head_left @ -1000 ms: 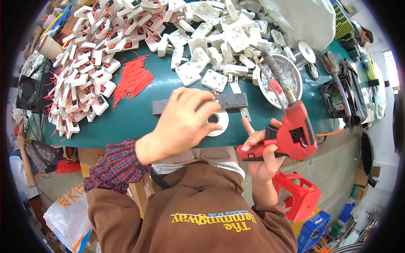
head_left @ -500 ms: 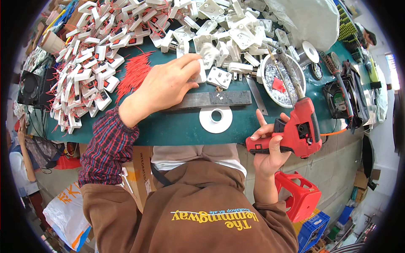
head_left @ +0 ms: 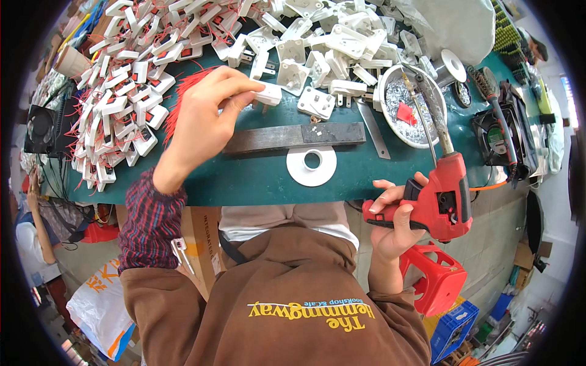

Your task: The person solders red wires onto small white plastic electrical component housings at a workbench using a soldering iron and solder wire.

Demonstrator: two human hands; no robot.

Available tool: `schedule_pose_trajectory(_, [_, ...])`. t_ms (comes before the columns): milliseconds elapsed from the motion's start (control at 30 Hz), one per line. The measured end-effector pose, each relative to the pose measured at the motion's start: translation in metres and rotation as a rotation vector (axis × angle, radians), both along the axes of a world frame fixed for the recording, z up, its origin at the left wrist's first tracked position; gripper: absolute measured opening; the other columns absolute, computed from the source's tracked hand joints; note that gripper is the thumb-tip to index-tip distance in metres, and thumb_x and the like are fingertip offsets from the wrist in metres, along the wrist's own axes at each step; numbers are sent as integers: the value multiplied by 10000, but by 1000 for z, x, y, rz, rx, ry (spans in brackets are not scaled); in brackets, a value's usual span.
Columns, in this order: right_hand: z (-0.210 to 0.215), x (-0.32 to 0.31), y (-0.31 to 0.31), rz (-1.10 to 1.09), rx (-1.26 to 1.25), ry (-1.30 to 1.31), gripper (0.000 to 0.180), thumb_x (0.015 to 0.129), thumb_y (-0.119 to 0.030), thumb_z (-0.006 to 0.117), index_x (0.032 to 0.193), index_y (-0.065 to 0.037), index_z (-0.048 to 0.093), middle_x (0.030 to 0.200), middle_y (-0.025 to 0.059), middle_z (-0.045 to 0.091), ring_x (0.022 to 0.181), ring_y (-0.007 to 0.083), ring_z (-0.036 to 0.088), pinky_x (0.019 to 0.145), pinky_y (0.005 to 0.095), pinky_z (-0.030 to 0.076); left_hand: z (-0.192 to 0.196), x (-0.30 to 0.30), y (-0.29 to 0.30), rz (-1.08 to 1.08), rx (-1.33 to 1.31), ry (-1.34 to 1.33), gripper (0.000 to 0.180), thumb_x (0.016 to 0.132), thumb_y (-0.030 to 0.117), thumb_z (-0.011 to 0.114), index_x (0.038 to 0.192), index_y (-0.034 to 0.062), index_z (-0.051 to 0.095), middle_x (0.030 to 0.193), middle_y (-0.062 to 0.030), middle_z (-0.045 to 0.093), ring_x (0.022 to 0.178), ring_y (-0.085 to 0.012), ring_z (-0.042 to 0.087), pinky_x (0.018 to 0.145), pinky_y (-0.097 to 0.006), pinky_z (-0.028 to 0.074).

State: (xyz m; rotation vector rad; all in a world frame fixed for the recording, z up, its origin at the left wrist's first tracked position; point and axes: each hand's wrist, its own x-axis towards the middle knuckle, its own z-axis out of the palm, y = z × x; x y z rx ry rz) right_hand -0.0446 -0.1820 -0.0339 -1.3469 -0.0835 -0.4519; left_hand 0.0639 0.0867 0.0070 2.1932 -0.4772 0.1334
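My left hand pinches a small white plastic plug piece between thumb and fingers, above the green table. Metal prongs show under the piece. My right hand is wrapped round the handle of a red soldering gun, whose long metal tip points away over a white tub. Below the left hand lies a dark flat metal bar with small white bits on its right part. In front of the bar is a white spool. Red wires are partly hidden behind the left hand.
Wired white plugs are heaped at the left, and loose white plug parts at the back. A steel blade lies beside the tub. Solder spool and a small fan stand right. A red stool is below.
My left hand has lifted the white plug piece off the parts by the bar and drawn it left. The soldering gun has shifted slightly right and nearer.
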Motion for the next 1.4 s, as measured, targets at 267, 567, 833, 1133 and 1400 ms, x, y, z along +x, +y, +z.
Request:
schedule_pose_trajectory(267, [7,-5,2,15,13,-35,494,930,-291,558,1266,17,370,719,83,568,555,136,540,698,388,479,-16,-55,-60,23,-90,-402,137,689,-12,720,811,19,665,762,-83,623,693,-243,597,584,-317,490])
schedule_pose_trajectory(567, [6,-9,-1,8,22,-21,497,930,-281,562,1269,21,361,739,84,569,534,135,529,666,371,472,-33,-64,-51,-90,111,-549,371,577,-54,674,941,16,683,809,-92,602,714,-250,581,627,-328,495])
schedule_pose_trajectory(833, [7,-9,2,-3,-1,-7,511,926,-293,566,1264,25,352,723,80,566,523,131,523,645,360,472,-25,-69,-60,-67,220,-510,473,532,-18,620,998,25,691,816,-92,544,734,-251,535,643,-337,502])
schedule_pose_trajectory(1133, [-1,-12,7,9,78,-45,512,936,-244,546,1304,29,317,737,69,553,549,131,500,697,363,446,-20,-72,-47,-120,167,-520,308,687,133,727,985,70,681,885,-69,559,793,-247,530,737,-389,478])
schedule_pose_trajectory(1400, [6,-22,-4,-33,42,-78,455,953,-185,505,1291,57,321,603,30,431,490,112,426,633,315,414,13,-56,64,659,481,-652,220,725,10,696,935,73,673,963,-103,593,824,-264,575,709,-353,468])
